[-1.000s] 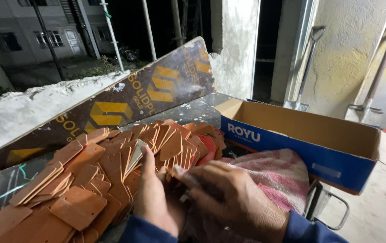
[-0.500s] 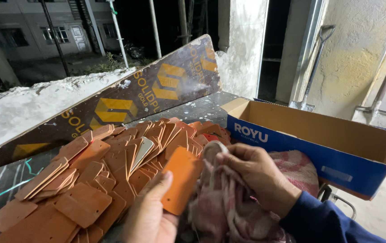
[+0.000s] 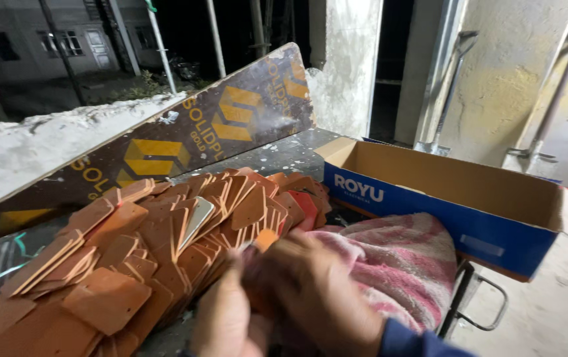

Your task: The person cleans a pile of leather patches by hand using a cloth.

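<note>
Matt orange plates (image 3: pixel 108 301), fluffy cloth towel (image 3: pixel 399 264), cardboard box (image 3: pixel 456 198).

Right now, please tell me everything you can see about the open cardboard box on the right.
The cardboard box is long and low, plain brown inside, with a blue outer side that bears white lettering. Its top is open, one flap folded outward at the far left end and another at the right end. No contents show from this angle. It lies level, behind the pink and white towel, which seems to lean against its blue side. No hand touches it.
</note>
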